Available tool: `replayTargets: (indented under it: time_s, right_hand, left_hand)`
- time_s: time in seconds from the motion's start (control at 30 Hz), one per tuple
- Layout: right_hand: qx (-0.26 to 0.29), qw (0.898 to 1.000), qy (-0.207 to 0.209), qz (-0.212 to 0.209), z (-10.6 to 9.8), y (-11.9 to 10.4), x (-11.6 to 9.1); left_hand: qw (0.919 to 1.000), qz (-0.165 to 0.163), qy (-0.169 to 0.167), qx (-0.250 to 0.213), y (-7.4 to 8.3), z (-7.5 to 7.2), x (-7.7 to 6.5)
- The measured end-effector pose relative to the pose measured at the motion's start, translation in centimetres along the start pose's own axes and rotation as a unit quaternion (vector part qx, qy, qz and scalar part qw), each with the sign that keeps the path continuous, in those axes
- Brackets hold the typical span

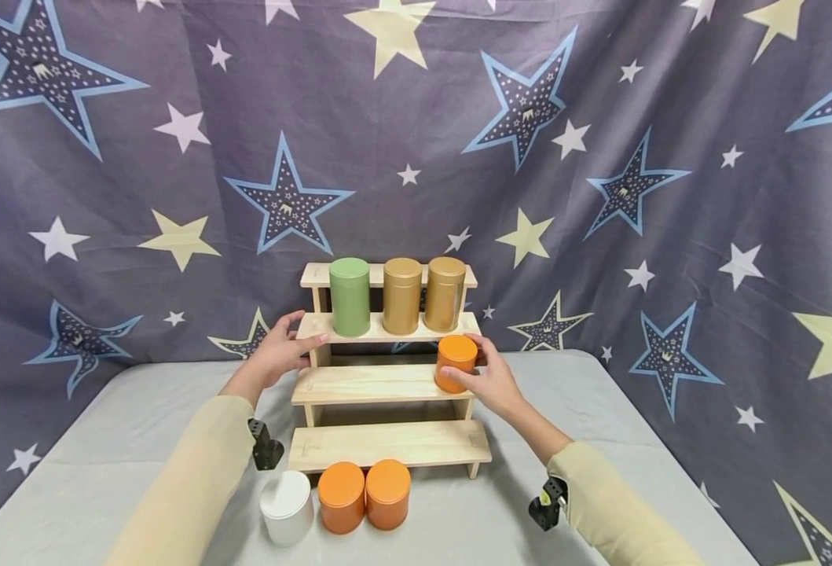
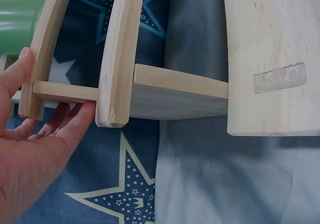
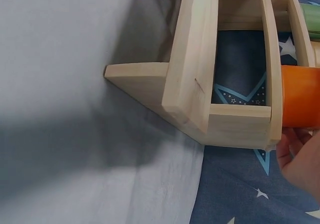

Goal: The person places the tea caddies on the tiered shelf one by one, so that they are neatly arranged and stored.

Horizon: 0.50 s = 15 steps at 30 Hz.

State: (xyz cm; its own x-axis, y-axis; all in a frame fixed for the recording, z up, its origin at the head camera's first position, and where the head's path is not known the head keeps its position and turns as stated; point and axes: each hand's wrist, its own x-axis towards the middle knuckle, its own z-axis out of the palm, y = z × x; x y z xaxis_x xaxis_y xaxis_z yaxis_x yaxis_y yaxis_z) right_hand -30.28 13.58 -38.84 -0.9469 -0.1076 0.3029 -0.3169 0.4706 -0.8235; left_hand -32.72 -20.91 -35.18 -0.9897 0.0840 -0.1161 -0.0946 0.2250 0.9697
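A stepped wooden shelf (image 1: pixel 373 385) stands on the cloth-covered table. My left hand (image 1: pixel 277 352) holds its left end, with the thumb at the edge of an upper board and the fingers against the side piece. My right hand (image 1: pixel 496 381) grips an orange tin (image 1: pixel 456 360) between thumb and fingers, at the right end of the step second from the bottom. In the right wrist view this orange tin (image 3: pixel 301 96) is partly cut off. On the step above, a green tin (image 1: pixel 350 297) and two gold tins (image 1: pixel 401 296) stand upright in a row.
On the table before the shelf's lowest step stand a white tin (image 1: pixel 287 507) and two orange tins (image 1: pixel 388 495), close together. A star-patterned curtain (image 1: pixel 401 118) hangs behind the shelf and along the right side.
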Motion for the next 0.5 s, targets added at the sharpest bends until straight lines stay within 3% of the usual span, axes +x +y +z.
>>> replayTargets:
  time_s: [0.3, 0.5]
  right_hand:
    - [0.027, 1.0, 0.006, -0.008, -0.4, 0.2, -0.4]
    - [0.015, 1.0, 0.017, -0.005, -0.9, 0.6, -1.2]
  left_hand:
    - [1.0, 0.001, 0.0, 0.0, 0.0, 0.0, 0.1]
    - [1.0, 0.001, 0.003, 0.001, -0.1, 0.0, 0.2]
